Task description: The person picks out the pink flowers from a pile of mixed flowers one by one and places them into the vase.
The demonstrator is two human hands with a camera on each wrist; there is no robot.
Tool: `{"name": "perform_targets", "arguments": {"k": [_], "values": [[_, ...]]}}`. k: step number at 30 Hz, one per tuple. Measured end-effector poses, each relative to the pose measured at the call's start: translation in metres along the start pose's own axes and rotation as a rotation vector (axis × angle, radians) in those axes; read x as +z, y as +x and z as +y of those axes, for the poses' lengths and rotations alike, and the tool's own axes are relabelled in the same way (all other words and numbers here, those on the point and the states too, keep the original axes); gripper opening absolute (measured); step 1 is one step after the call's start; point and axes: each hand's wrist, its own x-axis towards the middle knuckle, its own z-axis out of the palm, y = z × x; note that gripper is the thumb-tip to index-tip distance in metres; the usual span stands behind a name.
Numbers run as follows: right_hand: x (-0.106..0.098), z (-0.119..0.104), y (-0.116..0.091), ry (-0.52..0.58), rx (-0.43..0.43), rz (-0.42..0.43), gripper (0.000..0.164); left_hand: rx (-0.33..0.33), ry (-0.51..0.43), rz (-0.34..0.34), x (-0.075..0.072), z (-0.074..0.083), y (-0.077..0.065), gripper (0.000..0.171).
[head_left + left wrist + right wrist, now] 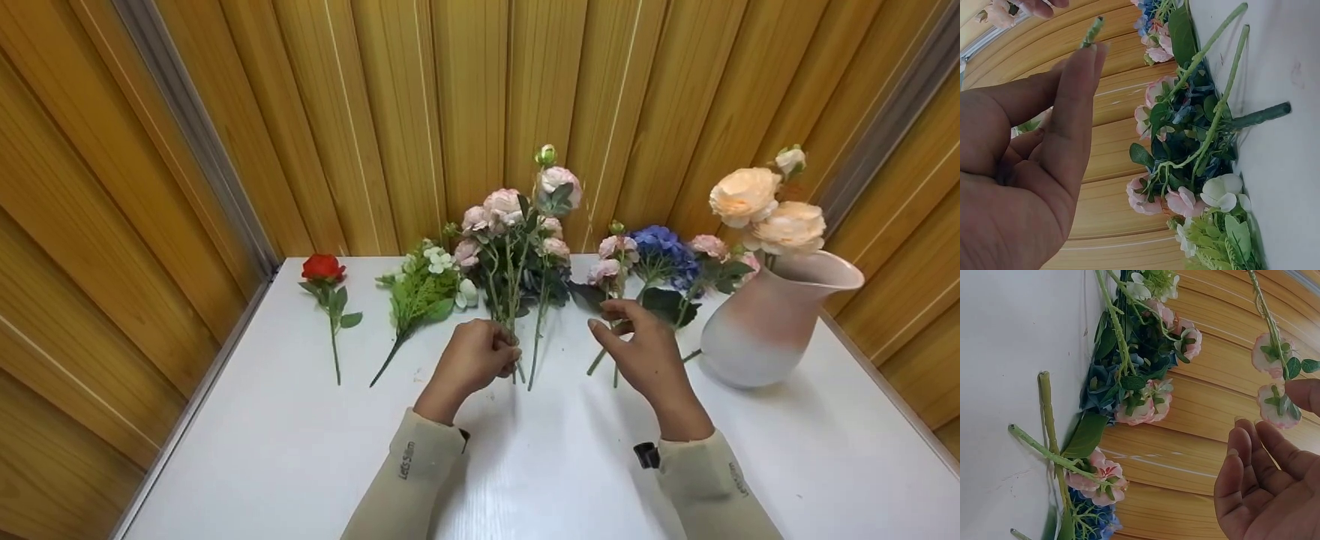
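Note:
My left hand (pixel 480 349) pinches a green stem (pixel 1092 32) between thumb and fingertips, above the table; its cut end sticks out past them. Pale pink flowers (pixel 1271 357) with small leaves hang on a raised stem in the right wrist view. My right hand (pixel 637 341) has loosely bent, spread fingers around nothing. Its thumb tip overlaps those flowers' leaves; whether it touches them I cannot tell. Behind the left hand stands a cluster of pink flowers (pixel 502 206). Past the right hand lie pink flowers and a blue hydrangea (pixel 660 251), their stems towards me.
At the right, a pink-and-white vase (pixel 761 330) holds peach flowers (pixel 787 227). A red rose (pixel 323 268) lies at the left on the white table (pixel 255 450), beside a green sprig with white blossoms (pixel 420 292). Wood-panelled walls (pixel 472 97) enclose the table's back and sides.

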Motion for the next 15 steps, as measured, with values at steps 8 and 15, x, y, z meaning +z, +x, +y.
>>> {"name": "perform_targets", "arguments": {"k": [8,15], "values": [[0.000,0.000,-0.001,0.003,0.000,-0.004,0.056,0.014,0.003,-0.023,0.006,0.004,-0.001,0.007],[0.000,-0.001,-0.001,-0.006,-0.003,-0.004,0.056,0.031,0.013,-0.033,0.011,0.005,-0.001,0.008]]}}
